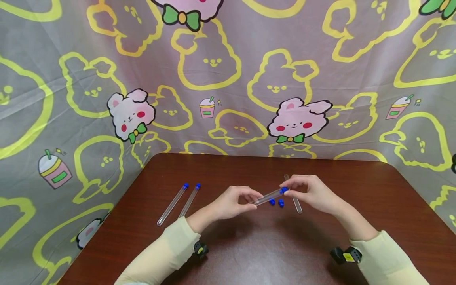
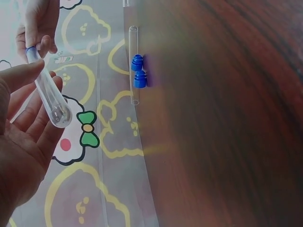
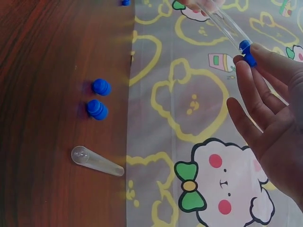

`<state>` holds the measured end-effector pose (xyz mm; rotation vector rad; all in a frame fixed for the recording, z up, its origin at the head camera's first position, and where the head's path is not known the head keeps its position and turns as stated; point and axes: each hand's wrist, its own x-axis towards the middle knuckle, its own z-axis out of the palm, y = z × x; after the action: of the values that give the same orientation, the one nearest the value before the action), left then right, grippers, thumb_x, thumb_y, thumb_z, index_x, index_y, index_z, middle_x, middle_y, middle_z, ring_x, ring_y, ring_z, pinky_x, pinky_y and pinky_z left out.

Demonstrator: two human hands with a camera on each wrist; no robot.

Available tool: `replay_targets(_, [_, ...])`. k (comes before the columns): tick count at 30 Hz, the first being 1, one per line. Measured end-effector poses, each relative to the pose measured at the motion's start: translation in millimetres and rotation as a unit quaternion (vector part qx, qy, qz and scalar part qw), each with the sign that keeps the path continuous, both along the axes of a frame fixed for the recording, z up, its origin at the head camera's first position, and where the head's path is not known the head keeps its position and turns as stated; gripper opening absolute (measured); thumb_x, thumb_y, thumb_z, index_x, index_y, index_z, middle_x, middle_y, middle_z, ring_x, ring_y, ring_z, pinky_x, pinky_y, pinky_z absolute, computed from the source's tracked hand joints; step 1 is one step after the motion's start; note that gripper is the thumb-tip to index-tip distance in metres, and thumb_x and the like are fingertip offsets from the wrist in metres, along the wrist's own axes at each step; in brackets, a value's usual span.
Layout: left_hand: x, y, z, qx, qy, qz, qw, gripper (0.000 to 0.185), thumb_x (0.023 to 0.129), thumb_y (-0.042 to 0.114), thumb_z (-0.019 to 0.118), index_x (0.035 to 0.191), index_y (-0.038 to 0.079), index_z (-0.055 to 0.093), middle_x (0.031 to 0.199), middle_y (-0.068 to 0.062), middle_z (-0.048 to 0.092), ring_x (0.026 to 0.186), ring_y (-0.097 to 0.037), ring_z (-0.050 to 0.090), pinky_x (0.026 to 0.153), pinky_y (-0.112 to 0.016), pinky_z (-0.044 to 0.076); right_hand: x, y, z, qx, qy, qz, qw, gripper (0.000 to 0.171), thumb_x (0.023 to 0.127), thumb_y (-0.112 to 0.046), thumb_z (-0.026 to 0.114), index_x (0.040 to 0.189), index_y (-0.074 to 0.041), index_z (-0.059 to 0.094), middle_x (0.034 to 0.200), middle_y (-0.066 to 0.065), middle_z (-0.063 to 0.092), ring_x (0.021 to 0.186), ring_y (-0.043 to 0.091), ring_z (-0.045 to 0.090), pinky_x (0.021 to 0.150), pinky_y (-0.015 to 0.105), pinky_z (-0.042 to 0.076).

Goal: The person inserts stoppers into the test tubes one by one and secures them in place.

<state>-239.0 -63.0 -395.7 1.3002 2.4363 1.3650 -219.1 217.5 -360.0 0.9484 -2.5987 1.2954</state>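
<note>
- Dark brown wooden worktop, backed by a cartoon-printed cloth.
- Clear plastic test tube held level above the worktop between both hands.
- Left hand pinches the tube's rounded end; right hand pinches its blue cap.
- Risk: pushing the cap askew could make the slick tube slip and fall onto the two loose blue caps.

Right hand fingertips on blue-capped tube.
</note>
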Motion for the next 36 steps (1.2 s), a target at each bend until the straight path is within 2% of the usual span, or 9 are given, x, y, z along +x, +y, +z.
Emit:
replay_targets(9, [2.4,1,-1.2,-0.014,-0.005,0.018,0.9997,0.026,0.085,0.006,0.074,0.111,0.008,0.070,0.089,0.003,0.068,0.082,-0.004,0.061,0.073,-0.029,0.053,-0.5,-2,-1.4,-0.001,-0.033,-0.016,0.999,0.019,0.086,-0.015,0.075,0.104,-0.009,0.073,0.084,-0.003,0.070,0.074,0.016,0.058,0.061,0.029,0.050])
replay_targets(14, [2.3,2,-2.5,-0.008,-0.020,0.023,0.9995,0.024,0.085,0.007,0.076,0.108,0.009,0.070,0.086,0.005,0.067,0.079,-0.005,0.061,0.070,-0.035,0.053,-1.8,-5,-2.8,-0.002,-0.027,-0.020,0.999,0.018,0.086,-0.015,0.075,0.103,-0.011,0.073,0.082,-0.005,0.068,0.074,0.017,0.058,0.061,0.029,0.049])
replay_targets(20, [2.3,2,-4.3,-0.002,-0.039,0.021,0.9990,0.021,0.087,0.014,0.074,0.108,0.012,0.070,0.084,0.009,0.065,0.076,-0.007,0.060,0.068,-0.031,0.053,-3.3,-10,-4.7,-0.006,-0.021,-0.012,1.000,0.019,0.086,-0.017,0.075,0.105,-0.010,0.072,0.084,-0.006,0.067,0.078,0.017,0.060,0.066,0.030,0.050])
replay_targets(24, [2.9,2,-4.0,-0.005,-0.036,0.024,0.9991,0.019,0.087,0.015,0.074,0.106,0.013,0.071,0.082,0.011,0.065,0.073,-0.006,0.060,0.068,-0.029,0.054,-3.0,-13,-5.0,-0.009,-0.031,-0.007,0.999,0.021,0.087,-0.018,0.074,0.106,-0.009,0.072,0.085,-0.002,0.068,0.078,0.017,0.060,0.067,0.032,0.049])
replay_targets(28, [4.5,1,-1.3,-0.011,-0.030,0.026,0.9991,0.018,0.088,0.015,0.074,0.105,0.012,0.071,0.082,0.011,0.065,0.071,-0.005,0.060,0.067,-0.028,0.053,-3.2,-13,-5.9,-0.010,-0.032,-0.004,0.999,0.021,0.087,-0.017,0.074,0.106,-0.009,0.071,0.084,-0.004,0.068,0.079,0.017,0.061,0.069,0.032,0.049])
replay_targets(36, [6.4,-7,-2.9,-0.016,-0.038,0.042,0.9983,0.016,0.088,0.012,0.073,0.103,0.009,0.071,0.083,0.008,0.066,0.074,-0.005,0.060,0.068,-0.026,0.052,-3.3,-11,-10.3,-0.020,-0.021,0.008,1.000,0.032,0.087,-0.012,0.074,0.118,-0.010,0.065,0.090,-0.005,0.068,0.080,0.016,0.062,0.068,0.030,0.050])
